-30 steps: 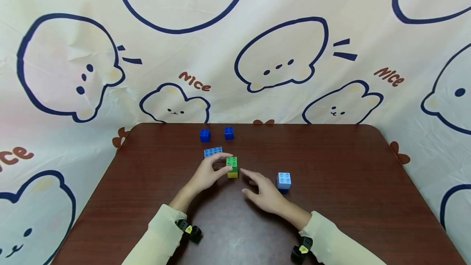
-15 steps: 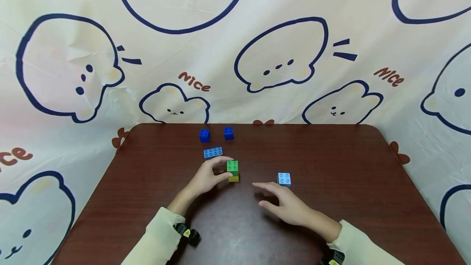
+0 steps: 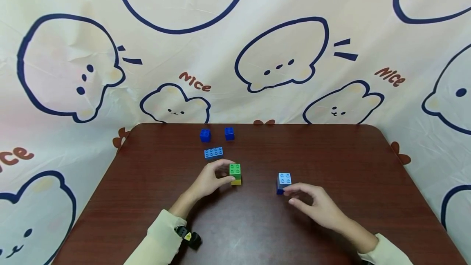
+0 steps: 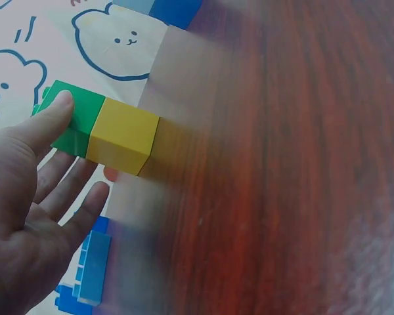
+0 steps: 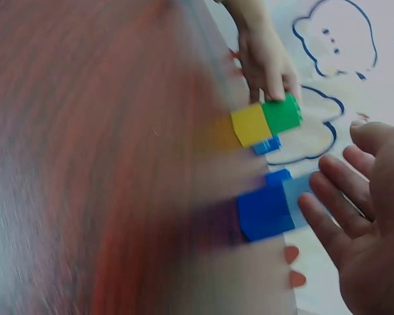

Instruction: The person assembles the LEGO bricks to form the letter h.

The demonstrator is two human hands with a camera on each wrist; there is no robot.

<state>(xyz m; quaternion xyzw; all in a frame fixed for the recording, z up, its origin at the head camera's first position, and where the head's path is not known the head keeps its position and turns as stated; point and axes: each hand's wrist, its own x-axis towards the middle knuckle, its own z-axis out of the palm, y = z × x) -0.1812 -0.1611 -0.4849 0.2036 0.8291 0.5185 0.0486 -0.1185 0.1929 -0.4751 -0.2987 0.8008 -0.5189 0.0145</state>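
My left hand [image 3: 210,181] pinches a green brick [image 3: 234,169] between thumb and fingers. Right under the green one sits a yellow brick [image 3: 236,182], the two joined in a stack; in the left wrist view the thumb lies on the green side and the yellow brick [image 4: 123,134] juts past the hand. To the right stands another stack, a light blue brick [image 3: 284,179] on top of a dark blue brick [image 3: 279,190]. Just beside it is my right hand [image 3: 320,205], fingers spread and holding nothing. Whether its fingertips touch that stack is hard to tell.
Behind the left hand lies a longer blue brick [image 3: 214,153]. Two small dark blue bricks, a left one [image 3: 205,135] and a right one [image 3: 229,133], are near the far edge of the brown table [image 3: 331,150]. A patterned cloth [image 3: 220,52] hangs behind it.
The right hand has moved away from the green and yellow stack, rightward and toward the person, to beside the blue stack. The left hand has shifted its stack slightly right and nearer.
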